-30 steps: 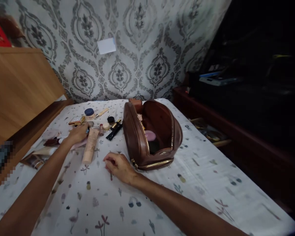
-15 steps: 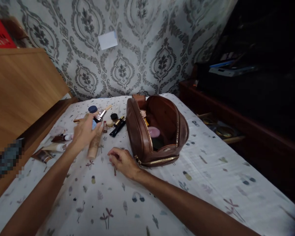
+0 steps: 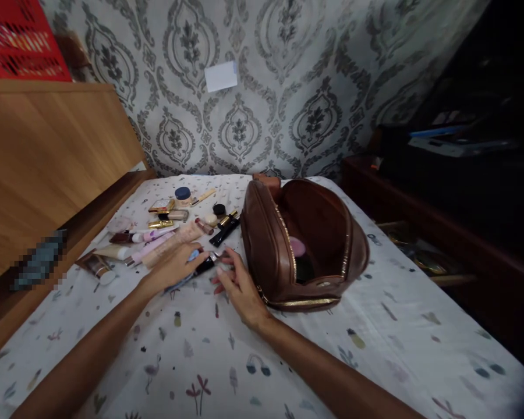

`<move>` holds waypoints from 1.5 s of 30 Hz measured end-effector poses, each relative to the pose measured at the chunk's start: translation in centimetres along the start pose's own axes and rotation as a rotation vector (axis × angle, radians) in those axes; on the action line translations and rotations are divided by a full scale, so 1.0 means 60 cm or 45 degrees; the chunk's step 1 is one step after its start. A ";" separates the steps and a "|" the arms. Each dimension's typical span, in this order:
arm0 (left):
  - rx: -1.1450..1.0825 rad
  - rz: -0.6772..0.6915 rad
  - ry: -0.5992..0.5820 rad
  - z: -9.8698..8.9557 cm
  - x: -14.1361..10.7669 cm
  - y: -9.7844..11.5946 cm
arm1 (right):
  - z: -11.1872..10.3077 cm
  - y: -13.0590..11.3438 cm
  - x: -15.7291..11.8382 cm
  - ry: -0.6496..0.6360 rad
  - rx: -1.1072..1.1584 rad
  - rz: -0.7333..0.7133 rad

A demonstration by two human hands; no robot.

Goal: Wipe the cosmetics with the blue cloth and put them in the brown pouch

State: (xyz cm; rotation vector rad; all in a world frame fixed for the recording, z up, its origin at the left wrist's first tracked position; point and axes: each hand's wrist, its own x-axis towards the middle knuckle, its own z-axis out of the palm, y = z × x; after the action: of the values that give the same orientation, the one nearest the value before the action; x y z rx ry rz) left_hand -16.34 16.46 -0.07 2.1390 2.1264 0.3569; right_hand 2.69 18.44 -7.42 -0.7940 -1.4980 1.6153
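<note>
My left hand [image 3: 174,269] is closed on a small black bottle [image 3: 206,263] with a clear end, and a blue item shows between its fingers. Close by on the right, my right hand [image 3: 240,285] has its fingers apart near the bottle's clear end, with nothing visible in it. Beside it stands an open brown bag [image 3: 264,238], a pink item [image 3: 297,247] inside. Left of the bag lie a black tube [image 3: 224,233], a long beige tube [image 3: 166,247], a blue-lidded jar [image 3: 183,195] and several other cosmetics.
Everything rests on a printed white sheet [image 3: 209,343]. A wooden panel [image 3: 65,145] borders the left side, with a red basket [image 3: 21,43] above it. Patterned wallpaper backs the scene. At the right are a dark ledge and an open drawer [image 3: 423,256].
My left hand has moved nearer my right hand with the black bottle. My right hand's fingers have spread. The camera view has shifted, and the long beige tube now lies among the cosmetics.
</note>
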 end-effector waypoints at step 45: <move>0.465 0.148 -0.006 0.032 0.101 -0.096 | -0.011 0.008 -0.012 -0.111 -0.371 -0.129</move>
State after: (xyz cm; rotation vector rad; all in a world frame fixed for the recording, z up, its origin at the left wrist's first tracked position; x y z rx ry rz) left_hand -21.51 22.77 -2.75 2.4553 2.2114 -0.0341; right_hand 3.55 18.12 -8.00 -0.7985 -1.8341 1.3906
